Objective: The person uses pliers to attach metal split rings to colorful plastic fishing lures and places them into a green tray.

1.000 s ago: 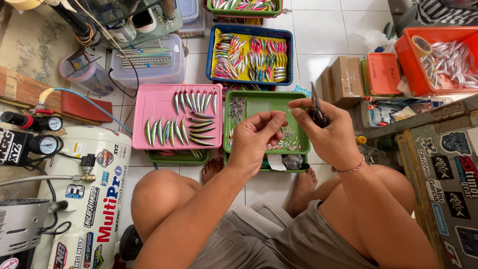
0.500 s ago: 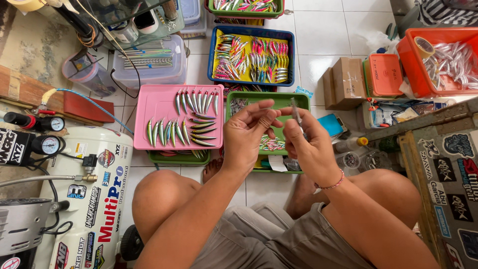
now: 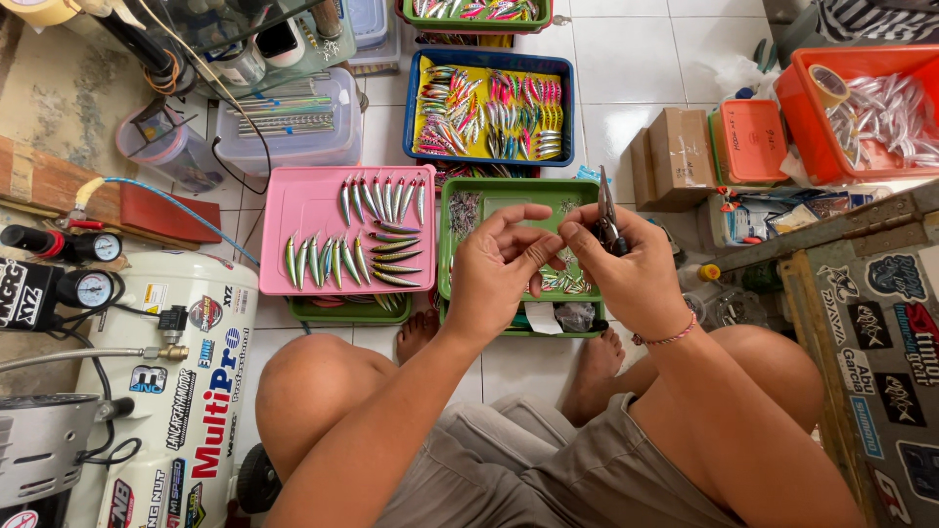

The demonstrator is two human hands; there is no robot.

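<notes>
One pliers (image 3: 607,217) in right hand (image 3: 631,279)

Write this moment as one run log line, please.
left hand: pinching small lure part | right hand: gripping pliers | below: green tray | beside: pink tray of lures

One pink tray (image 3: 313,210), two hands, left (image 3: 499,274) and right (image 3: 631,269), one pair of pliers (image 3: 608,217), two cardboard boxes (image 3: 675,156)
</notes>
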